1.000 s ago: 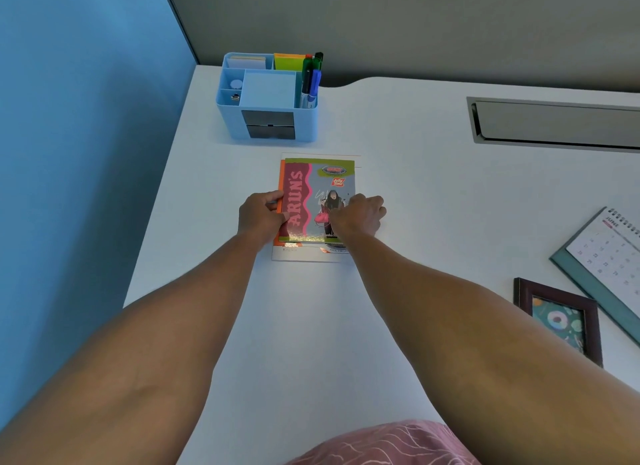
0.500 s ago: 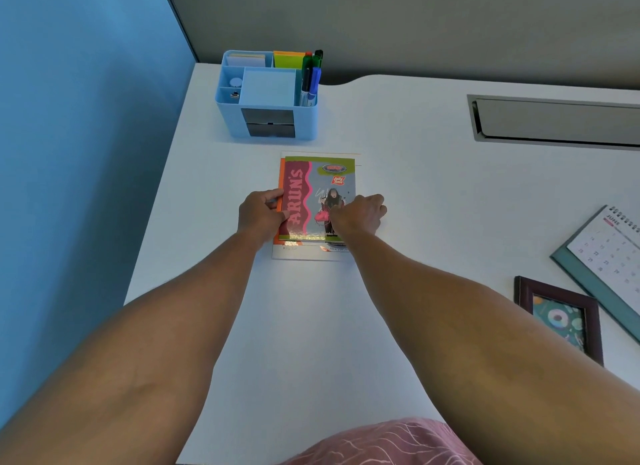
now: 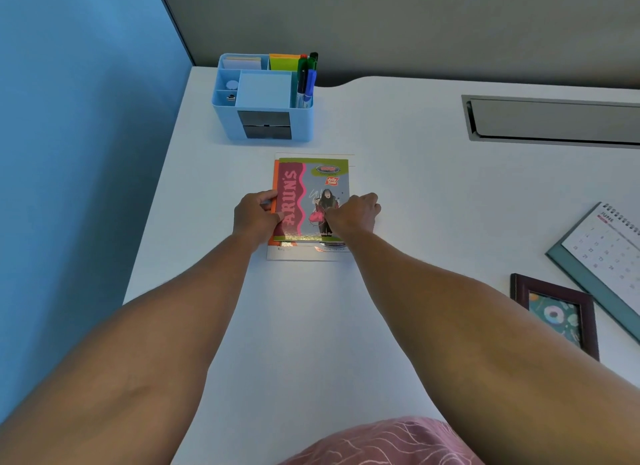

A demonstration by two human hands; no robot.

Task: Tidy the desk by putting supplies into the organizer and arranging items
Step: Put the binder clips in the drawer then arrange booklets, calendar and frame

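Your left hand (image 3: 254, 218) grips the left edge and your right hand (image 3: 353, 213) pinches the right edge of the booklet stack (image 3: 311, 201) lying just near of the blue organizer (image 3: 263, 97), so you seem to be squaring it; next, align the edges.

An office cubicle: a white desk (image 3: 398, 187) between partition walls (image 3: 86, 152), an organizer (image 3: 263, 99) at eleven o'clock, a cable tray (image 3: 554, 121) at one, a calendar (image 3: 609, 256) at three.
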